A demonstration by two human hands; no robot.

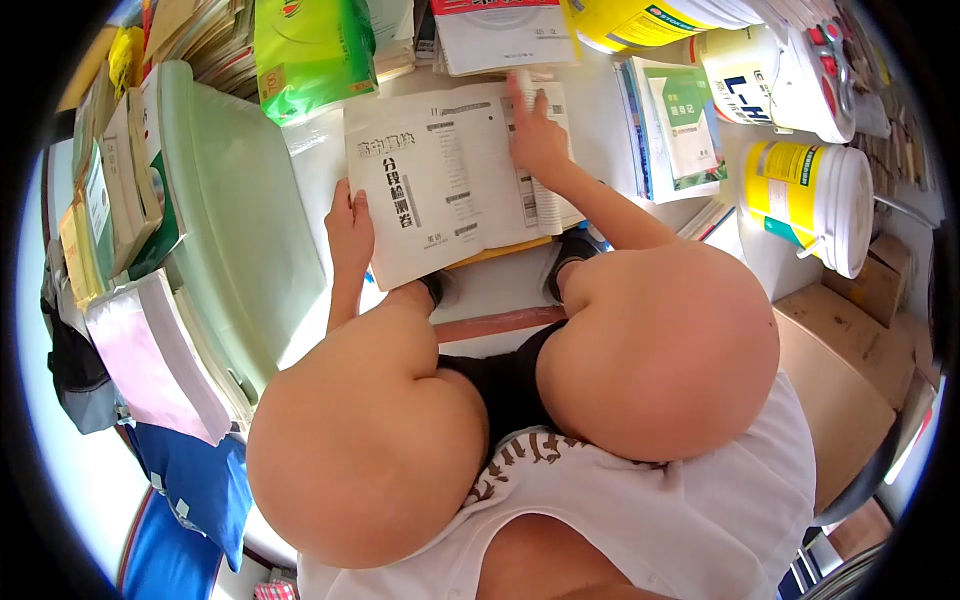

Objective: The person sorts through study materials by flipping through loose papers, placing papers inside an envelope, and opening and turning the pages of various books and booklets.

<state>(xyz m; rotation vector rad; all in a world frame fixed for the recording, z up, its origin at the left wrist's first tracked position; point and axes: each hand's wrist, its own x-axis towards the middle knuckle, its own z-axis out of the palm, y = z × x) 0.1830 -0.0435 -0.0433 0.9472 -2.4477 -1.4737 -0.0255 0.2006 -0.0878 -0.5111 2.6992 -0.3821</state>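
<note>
Right hand [537,138] grasps the open book [425,185]'s curled pages [548,212] — likely light, floppy, easily creased (best held by 2 edges); left hand [350,228] touches its margin, grip unclear.

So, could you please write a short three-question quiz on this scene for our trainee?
1. Which of the person's hands is at the left edge of the open book?
2. True or false: the green package is to the right of the book.
3. Fill in: the label on the bucket nearest the cardboard boxes is mainly ____.

Key: 1. The left hand. 2. False. 3. Yellow.
</note>
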